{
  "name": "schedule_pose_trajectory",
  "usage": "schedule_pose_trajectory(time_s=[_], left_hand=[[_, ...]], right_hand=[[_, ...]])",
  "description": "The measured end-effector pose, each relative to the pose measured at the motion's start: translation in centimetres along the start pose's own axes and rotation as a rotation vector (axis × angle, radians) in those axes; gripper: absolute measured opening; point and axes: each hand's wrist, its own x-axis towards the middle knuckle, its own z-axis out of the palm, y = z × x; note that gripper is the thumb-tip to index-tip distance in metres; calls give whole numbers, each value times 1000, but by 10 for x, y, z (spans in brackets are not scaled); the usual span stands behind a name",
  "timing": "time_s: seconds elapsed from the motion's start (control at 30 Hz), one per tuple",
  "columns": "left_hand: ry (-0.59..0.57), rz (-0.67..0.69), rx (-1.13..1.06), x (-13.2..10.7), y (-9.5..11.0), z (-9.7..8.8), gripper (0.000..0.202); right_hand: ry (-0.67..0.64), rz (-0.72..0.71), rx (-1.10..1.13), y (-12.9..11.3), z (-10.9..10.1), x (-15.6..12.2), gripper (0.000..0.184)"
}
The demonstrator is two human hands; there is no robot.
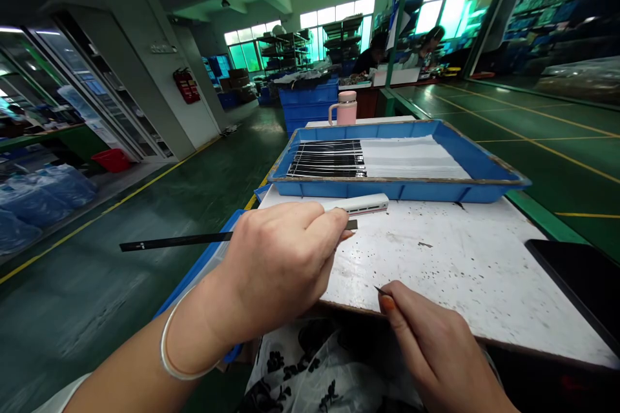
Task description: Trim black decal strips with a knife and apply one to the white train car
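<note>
My left hand (pixel 285 251) is closed around a long, thin black strip (pixel 174 242), held above the left part of the white tabletop. One end sticks out to the left past the table, and a short greyish end (pixel 352 224) shows beyond my fingertips. Just behind that hand lies a white slotted bar (pixel 368 204) with a pinkish lower edge, partly hidden by the hand. At the table's front edge, my right hand (pixel 431 329) pinches a small dark pointed piece (pixel 380 290); the rest of it is hidden in the fingers.
Across the back of the white table (pixel 460 271) sits a blue tray (pixel 407 191) with several black strips (pixel 327 158) and white sheets (pixel 411 156). A pink mug (pixel 346 108) stands behind it. A black flat object (pixel 576 284) lies at right; a blue bin (pixel 198 277) is at left.
</note>
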Motion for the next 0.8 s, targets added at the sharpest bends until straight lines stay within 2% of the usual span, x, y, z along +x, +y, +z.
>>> schedule_pose_trajectory(time_s=[0.57, 0.67, 0.8], left_hand=[[28, -30, -36, -3, 1, -1, 19], [13, -85, -149, -4, 0, 0, 19], [33, -193, -414, -7, -2, 2, 18]], right_hand=[[10, 11, 25, -3, 7, 0, 28], [11, -7, 19, -3, 7, 1, 27], [19, 6, 14, -2, 3, 2, 27]])
